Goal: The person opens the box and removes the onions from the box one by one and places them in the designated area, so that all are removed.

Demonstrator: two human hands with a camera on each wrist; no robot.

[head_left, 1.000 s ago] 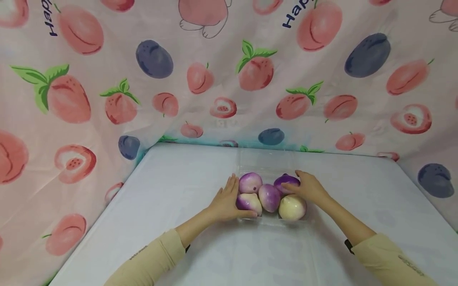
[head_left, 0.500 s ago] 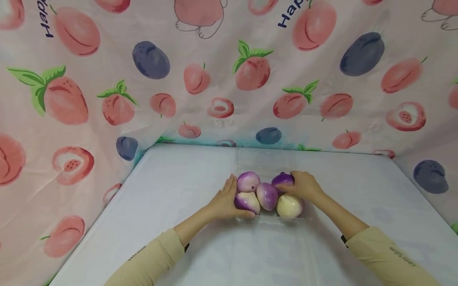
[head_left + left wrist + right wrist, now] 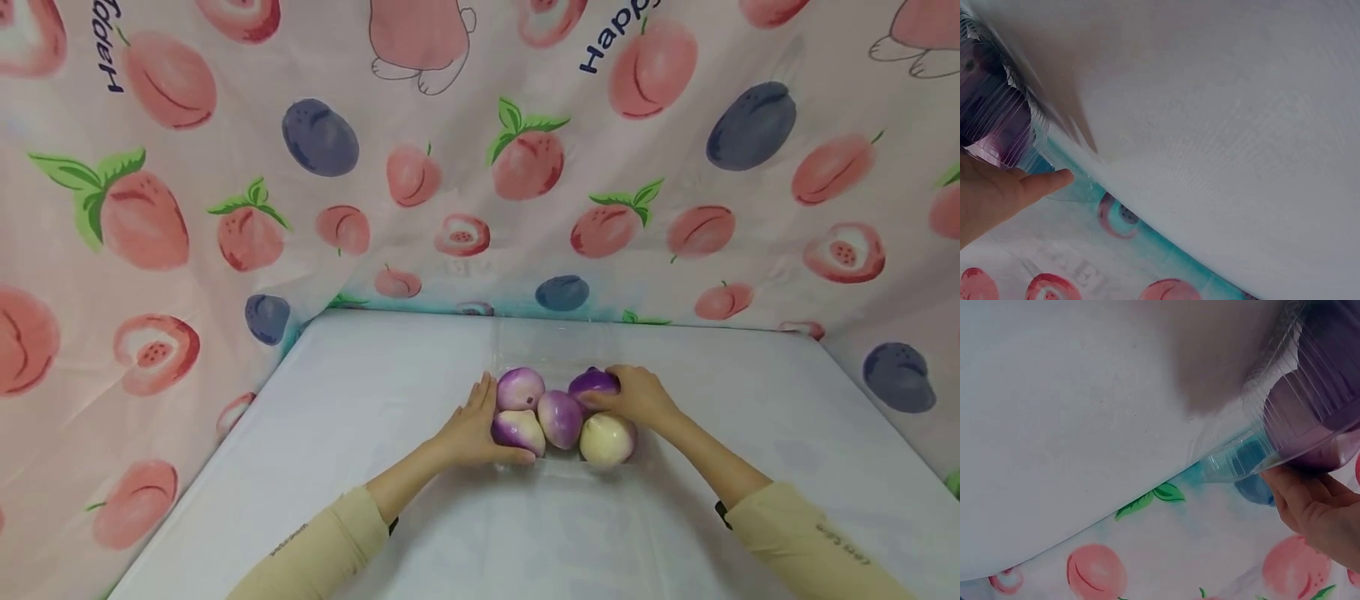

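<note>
A clear plastic box (image 3: 561, 460) with a ribbed wall stands on the table, its lid (image 3: 555, 337) folded open toward the back. Inside lie several glossy, turnip-like vegetables, purple fading to white: a light purple one (image 3: 520, 388), a half-white one (image 3: 519, 429), a middle one (image 3: 560, 419) and a cream one (image 3: 606, 439). My right hand (image 3: 636, 397) grips the dark purple turnip-like vegetable (image 3: 592, 381) in the back right corner, fingers over the rim. My left hand (image 3: 474, 433) rests along the box's left side, fingers straight and thumb across the front corner.
The white-covered table (image 3: 405, 358) extends around the box. Behind it and at both sides hangs a pink cloth (image 3: 450, 183) printed with fruit, meeting the table's back edge.
My right hand has moved slightly left and its fingers have closed round the dark purple vegetable. My left hand stays at the box's side. The head view has shifted a little.
</note>
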